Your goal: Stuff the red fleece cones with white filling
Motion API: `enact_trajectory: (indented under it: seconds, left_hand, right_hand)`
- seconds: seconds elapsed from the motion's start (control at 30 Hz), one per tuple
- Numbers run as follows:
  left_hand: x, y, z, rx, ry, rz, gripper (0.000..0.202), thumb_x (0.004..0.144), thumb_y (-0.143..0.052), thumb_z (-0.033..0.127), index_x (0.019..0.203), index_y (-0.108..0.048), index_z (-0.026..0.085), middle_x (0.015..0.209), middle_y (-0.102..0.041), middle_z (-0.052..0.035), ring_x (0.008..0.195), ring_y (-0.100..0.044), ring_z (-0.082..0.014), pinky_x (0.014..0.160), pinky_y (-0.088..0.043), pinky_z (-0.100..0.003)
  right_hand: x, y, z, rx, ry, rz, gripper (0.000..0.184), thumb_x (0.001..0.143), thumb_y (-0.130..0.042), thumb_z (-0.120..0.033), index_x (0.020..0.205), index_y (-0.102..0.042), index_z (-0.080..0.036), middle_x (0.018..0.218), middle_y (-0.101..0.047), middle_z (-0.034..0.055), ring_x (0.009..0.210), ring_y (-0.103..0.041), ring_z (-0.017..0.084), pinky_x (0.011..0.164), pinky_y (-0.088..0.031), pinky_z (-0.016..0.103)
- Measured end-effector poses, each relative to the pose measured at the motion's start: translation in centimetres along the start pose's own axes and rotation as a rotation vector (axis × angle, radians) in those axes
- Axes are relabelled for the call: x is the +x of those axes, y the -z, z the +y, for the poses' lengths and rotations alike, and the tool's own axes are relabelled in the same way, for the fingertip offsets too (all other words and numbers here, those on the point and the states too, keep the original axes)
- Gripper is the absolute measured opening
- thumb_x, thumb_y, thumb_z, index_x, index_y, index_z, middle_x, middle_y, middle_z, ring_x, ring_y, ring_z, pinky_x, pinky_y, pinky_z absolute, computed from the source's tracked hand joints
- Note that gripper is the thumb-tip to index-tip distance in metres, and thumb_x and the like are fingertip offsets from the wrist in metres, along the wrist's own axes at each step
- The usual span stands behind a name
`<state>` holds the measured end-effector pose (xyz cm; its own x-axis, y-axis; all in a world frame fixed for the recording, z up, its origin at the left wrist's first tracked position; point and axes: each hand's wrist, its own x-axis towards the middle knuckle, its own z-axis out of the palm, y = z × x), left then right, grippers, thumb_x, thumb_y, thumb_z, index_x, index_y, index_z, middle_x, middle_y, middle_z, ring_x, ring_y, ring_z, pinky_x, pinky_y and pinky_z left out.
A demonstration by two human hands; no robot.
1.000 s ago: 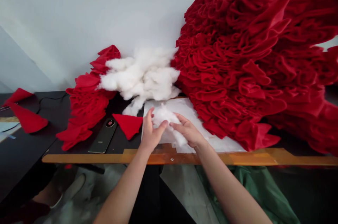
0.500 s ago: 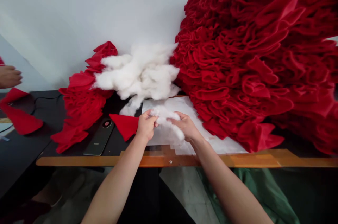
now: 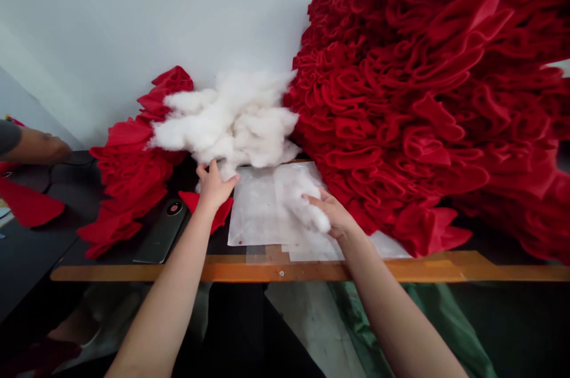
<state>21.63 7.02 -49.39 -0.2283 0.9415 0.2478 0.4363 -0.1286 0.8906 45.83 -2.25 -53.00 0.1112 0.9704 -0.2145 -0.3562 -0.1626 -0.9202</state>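
Note:
My right hand (image 3: 332, 212) holds a tuft of white fiber stuffing (image 3: 307, 203) between thumb and fingers, above white plastic sheets (image 3: 256, 212). Farther left, my left hand (image 3: 216, 185) is open, thumb and fingers spread at the lower edge of a large heap of white stuffing (image 3: 236, 120). Its fingertips reach a loose strand hanging from that heap. Partly covered by my left wrist, a red felt piece (image 3: 220, 218) lies on the dark table.
A tall pile of red felt pieces (image 3: 392, 99) rises on the right. A smaller red stack (image 3: 129, 170) and a phone (image 3: 162, 229) lie left. An orange-brown strip (image 3: 356, 271) edges the table. At far left are a co-worker's arm (image 3: 40, 145) and a red piece (image 3: 31, 203).
My hands have parted: the left moved up and left to the stuffing heap, while the right moved slightly right with the tuft. The co-worker's arm reaches farther into view.

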Motion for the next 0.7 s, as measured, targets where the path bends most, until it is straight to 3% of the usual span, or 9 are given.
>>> enact_trajectory:
  seconds: [0.07,0.13,0.27,0.4,0.53,0.63,0.7]
  left_hand:
    - [-2.7,1.2,-0.2,0.36,-0.234,0.085,0.052,0.066,-0.073,0.025,0.114,-0.055,0.018,0.133,-0.031,-0.0142,0.126,-0.036,-0.0336,0.108,-0.029,-0.049]
    - [-5.5,2.5,-1.0,0.547,-0.339,0.141,0.045,0.072,-0.067,0.026,0.115,-0.055,0.016,0.128,-0.033,-0.0155,0.121,-0.038,-0.0346,0.103,-0.034,-0.051]
    - [-8.7,3.9,-3.4,0.759,-0.272,0.03,0.05,0.069,-0.067,0.02,0.117,-0.052,0.014,0.121,-0.036,-0.0169,0.111,-0.042,-0.0358,0.089,-0.044,-0.051]
    - [-7.9,3.6,-4.7,0.869,-0.303,-0.053,0.046,0.068,-0.06,0.011,0.114,-0.055,0.016,0.121,-0.04,-0.0161,0.11,-0.045,-0.0353,0.085,-0.046,-0.047]
    - [-5.9,3.3,-5.2,0.832,-0.363,-0.058,0.02,0.077,-0.051,0.014,0.092,-0.064,0.017,0.1,-0.052,-0.0129,0.1,-0.052,-0.03,0.083,-0.046,-0.042]
    - [-5.6,3.6,-5.2,0.609,-0.329,0.013,0.017,0.082,-0.047,0.019,0.086,-0.064,0.018,0.09,-0.058,-0.0104,0.092,-0.056,-0.0262,0.083,-0.046,-0.038]
    - [-6.2,3.8,-4.8,0.414,-0.3,0.05,0.016,0.083,-0.048,0.021,0.088,-0.063,0.019,0.091,-0.062,-0.0093,0.09,-0.058,-0.0247,0.084,-0.046,-0.037]
  right_hand:
    - [-0.3,0.1,0.0,-0.024,0.01,0.008,0.054,0.051,-0.083,-0.041,0.093,-0.056,-0.021,0.072,-0.063,-0.0008,0.052,-0.054,0.014,0.045,-0.042,0.024]
    - [-0.8,0.1,-0.1,-0.062,0.031,0.007,0.051,0.054,-0.082,-0.042,0.094,-0.057,-0.022,0.073,-0.063,-0.0007,0.052,-0.053,0.014,0.044,-0.04,0.023]
    - [-2.0,-1.1,-0.2,-0.061,0.008,-0.069,0.051,0.053,-0.083,-0.046,0.092,-0.059,-0.022,0.074,-0.065,0.0012,0.053,-0.055,0.014,0.044,-0.041,0.023]
    - [-3.0,-3.4,0.8,-0.035,-0.081,-0.19,0.053,0.053,-0.083,-0.046,0.094,-0.06,-0.02,0.068,-0.064,0.0009,0.052,-0.055,0.015,0.046,-0.043,0.024]
    - [-3.7,-4.9,2.0,0.0,-0.129,-0.26,0.051,0.056,-0.082,-0.046,0.092,-0.059,-0.018,0.061,-0.06,-0.0011,0.046,-0.051,0.013,0.044,-0.042,0.023]
    - [-4.1,-5.9,2.3,0.038,-0.122,-0.271,0.05,0.054,-0.081,-0.047,0.087,-0.059,-0.018,0.063,-0.06,0.0007,0.047,-0.051,0.013,0.044,-0.042,0.023]
    - [-4.1,-6.9,2.6,-0.016,-0.021,-0.253,0.05,0.057,-0.077,-0.054,0.087,-0.059,-0.018,0.063,-0.06,0.0018,0.047,-0.051,0.014,0.044,-0.042,0.024]
